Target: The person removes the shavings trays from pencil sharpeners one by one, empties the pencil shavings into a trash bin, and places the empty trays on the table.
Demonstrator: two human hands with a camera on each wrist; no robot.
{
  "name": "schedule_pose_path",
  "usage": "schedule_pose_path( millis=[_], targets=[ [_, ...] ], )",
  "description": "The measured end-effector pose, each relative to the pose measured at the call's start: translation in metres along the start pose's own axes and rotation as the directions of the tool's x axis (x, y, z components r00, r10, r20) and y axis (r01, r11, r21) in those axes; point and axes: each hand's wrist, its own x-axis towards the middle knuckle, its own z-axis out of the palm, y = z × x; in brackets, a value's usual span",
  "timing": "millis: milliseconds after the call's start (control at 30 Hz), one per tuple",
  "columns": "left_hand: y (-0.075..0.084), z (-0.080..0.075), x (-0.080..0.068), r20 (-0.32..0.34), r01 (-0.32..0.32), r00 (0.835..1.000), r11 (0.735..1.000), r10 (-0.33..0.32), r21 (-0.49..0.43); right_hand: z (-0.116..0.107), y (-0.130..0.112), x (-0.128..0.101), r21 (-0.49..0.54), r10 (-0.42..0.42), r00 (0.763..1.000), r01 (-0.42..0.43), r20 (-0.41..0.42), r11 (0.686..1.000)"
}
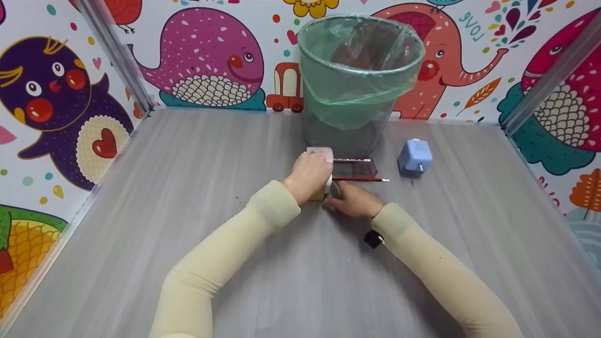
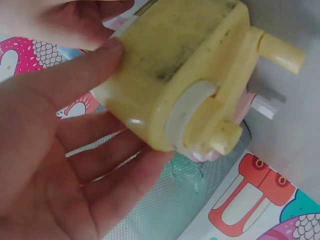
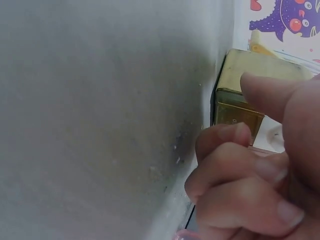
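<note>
My left hand [image 1: 310, 173] grips a yellow crank pencil sharpener [image 2: 175, 55], its thumb on one face and its fingers round the other side. The crank handle [image 2: 282, 52] sticks out past the body. My right hand [image 1: 355, 199] is close beside the sharpener. In the right wrist view, its fingers [image 3: 245, 200] are loosely curled, with the thumb apart from them. Thumb and index fingertip are right at the sharpener's amber see-through drawer [image 3: 235, 112], and nothing shows held between them. Behind the left hand stands a pink sharpener [image 1: 320, 151], partly covered.
A red pencil [image 1: 360, 179] and a patterned pencil [image 1: 352, 160] lie by a dark see-through case [image 1: 364, 168]. Farther right stands a blue sharpener [image 1: 415, 156]. A bin [image 1: 347, 134] with a green liner stands at the back wall. Small specks [image 3: 177, 150] dot the table.
</note>
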Motion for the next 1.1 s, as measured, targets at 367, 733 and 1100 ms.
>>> schedule_pose_path(
  millis=[367, 733, 1100],
  targets=[
    [0.003, 0.000, 0.001, -0.035, -0.038, 0.999, 0.997, 0.040, 0.061, 0.003, 0.005, 0.005, 0.014, 0.003, 1.000, -0.002, -0.005, 1.000],
    [0.006, -0.001, 0.001, -0.035, -0.062, 0.997, 0.995, 0.065, 0.082, 0.005, 0.001, 0.009, 0.089, -0.117, 0.992, 0.121, -0.050, 0.989],
    [0.005, -0.001, 0.001, -0.001, -0.059, 0.998, 0.995, 0.059, 0.078, 0.008, 0.002, 0.011, 0.088, -0.130, 0.990, 0.134, -0.054, 0.987]
  ],
)
